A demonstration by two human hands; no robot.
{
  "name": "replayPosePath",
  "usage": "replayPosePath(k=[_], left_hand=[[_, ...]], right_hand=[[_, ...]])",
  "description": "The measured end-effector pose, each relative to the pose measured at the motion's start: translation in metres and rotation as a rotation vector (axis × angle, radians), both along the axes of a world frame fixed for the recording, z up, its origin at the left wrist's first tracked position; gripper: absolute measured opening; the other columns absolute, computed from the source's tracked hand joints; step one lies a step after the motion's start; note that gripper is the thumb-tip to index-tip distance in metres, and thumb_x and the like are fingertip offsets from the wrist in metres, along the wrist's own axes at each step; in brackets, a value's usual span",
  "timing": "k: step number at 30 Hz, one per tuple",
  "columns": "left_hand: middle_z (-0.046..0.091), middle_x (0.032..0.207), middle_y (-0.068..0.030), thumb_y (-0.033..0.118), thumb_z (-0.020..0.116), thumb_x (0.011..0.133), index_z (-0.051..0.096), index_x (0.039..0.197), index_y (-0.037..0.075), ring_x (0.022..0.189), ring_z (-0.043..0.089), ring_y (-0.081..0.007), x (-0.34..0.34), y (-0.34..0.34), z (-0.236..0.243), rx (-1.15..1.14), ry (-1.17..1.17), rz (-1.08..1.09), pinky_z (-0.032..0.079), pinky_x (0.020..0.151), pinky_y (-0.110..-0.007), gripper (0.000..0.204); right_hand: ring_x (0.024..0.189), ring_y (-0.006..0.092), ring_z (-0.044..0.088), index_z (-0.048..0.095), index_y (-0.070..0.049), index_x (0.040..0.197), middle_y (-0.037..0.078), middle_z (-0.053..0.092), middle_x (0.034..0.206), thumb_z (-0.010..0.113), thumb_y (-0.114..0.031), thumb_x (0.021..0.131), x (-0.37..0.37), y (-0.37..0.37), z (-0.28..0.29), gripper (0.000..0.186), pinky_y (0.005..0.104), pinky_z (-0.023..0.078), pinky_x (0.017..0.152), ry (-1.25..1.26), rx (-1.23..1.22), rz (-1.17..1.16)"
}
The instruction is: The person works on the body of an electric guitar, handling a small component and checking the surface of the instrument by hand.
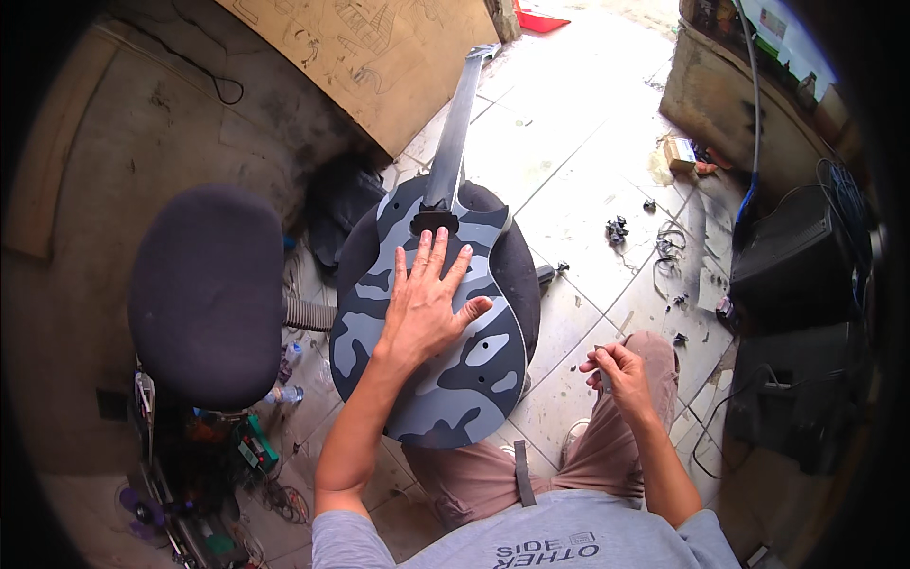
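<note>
A guitar [455,408] with a grey and black camouflage body lies face up on a dark chair seat [517,275], its neck [455,133] pointing away from me. My left hand [427,303] rests flat on the upper body, fingers spread, the fingertips by the dark sound hole [435,224] near the neck's end. Several small dark holes show in the lower right of the body. Above my right knee, apart from the guitar, my right hand [621,375] is closed in a pinch. Whatever sits between its fingers is too small to make out.
The chair's dark backrest [209,294] stands at the left. A wooden board [351,57] with drawings leans at the far left. Small black parts [616,229] and a small box [679,154] lie on the tiled floor. Black equipment [796,256] with cables stands at the right.
</note>
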State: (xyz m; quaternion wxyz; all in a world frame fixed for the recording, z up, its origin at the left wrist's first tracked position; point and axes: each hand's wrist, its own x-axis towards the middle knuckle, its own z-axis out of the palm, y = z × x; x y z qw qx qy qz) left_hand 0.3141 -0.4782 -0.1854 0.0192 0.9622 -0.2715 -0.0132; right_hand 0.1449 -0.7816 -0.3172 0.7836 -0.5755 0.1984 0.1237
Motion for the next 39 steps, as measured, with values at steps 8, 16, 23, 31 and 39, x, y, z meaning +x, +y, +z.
replayPosePath(k=[8, 16, 23, 31, 39], left_hand=[[0.034, 0.167, -0.0253, 0.076, 0.045, 0.098, 0.059, 0.15, 0.009, 0.158, 0.024, -0.0434, -0.005, 0.004, 0.006, -0.079, 0.006, -0.055, 0.015, 0.127, -0.064, 0.086], [0.035, 0.166, -0.0257, 0.076, 0.049, 0.097, 0.059, 0.15, 0.011, 0.158, 0.025, -0.0446, -0.005, 0.015, 0.006, -0.158, 0.045, -0.044, 0.015, 0.127, -0.063, 0.085], [0.04, 0.161, -0.025, 0.076, 0.051, 0.096, 0.057, 0.152, 0.012, 0.155, 0.029, -0.0459, 0.008, 0.017, -0.005, -0.162, -0.072, -0.037, 0.017, 0.126, -0.066, 0.085], [0.042, 0.157, -0.0238, 0.075, 0.055, 0.095, 0.063, 0.143, 0.011, 0.154, 0.03, -0.0462, 0.022, 0.016, -0.006, -0.262, -0.005, -0.05, 0.018, 0.125, -0.069, 0.08], [0.041, 0.157, -0.0263, 0.074, 0.057, 0.094, 0.065, 0.14, 0.013, 0.156, 0.026, -0.046, 0.025, 0.017, -0.006, -0.229, -0.035, -0.076, 0.014, 0.124, -0.071, 0.077]], right_hand=[[0.071, 0.0118, 0.068, 0.068, -0.001, 0.105, 0.011, 0.077, 0.093, 0.06, -0.025, 0.109, -0.046, -0.004, -0.011, 0.025, 0.0253, 0.053, 0.064, 0.033, -0.018, -0.067], [0.071, 0.0126, 0.068, 0.068, -0.001, 0.106, 0.011, 0.077, 0.094, 0.061, -0.025, 0.109, -0.054, 0.005, -0.005, 0.026, 0.0267, 0.054, 0.066, 0.007, -0.064, -0.056], [0.073, 0.014, 0.068, 0.067, 0.0, 0.107, 0.012, 0.077, 0.094, 0.061, -0.025, 0.109, -0.072, 0.018, -0.006, 0.026, 0.0276, 0.055, 0.068, 0.007, -0.062, -0.044], [0.075, 0.0142, 0.069, 0.066, 0.002, 0.109, 0.012, 0.077, 0.094, 0.06, -0.022, 0.11, -0.079, 0.033, -0.002, 0.025, 0.0282, 0.056, 0.07, -0.001, -0.077, -0.023], [0.077, 0.0136, 0.07, 0.067, 0.002, 0.109, 0.011, 0.077, 0.095, 0.06, -0.022, 0.11, -0.082, 0.039, -0.008, 0.025, 0.0277, 0.056, 0.071, -0.033, -0.074, -0.027]])
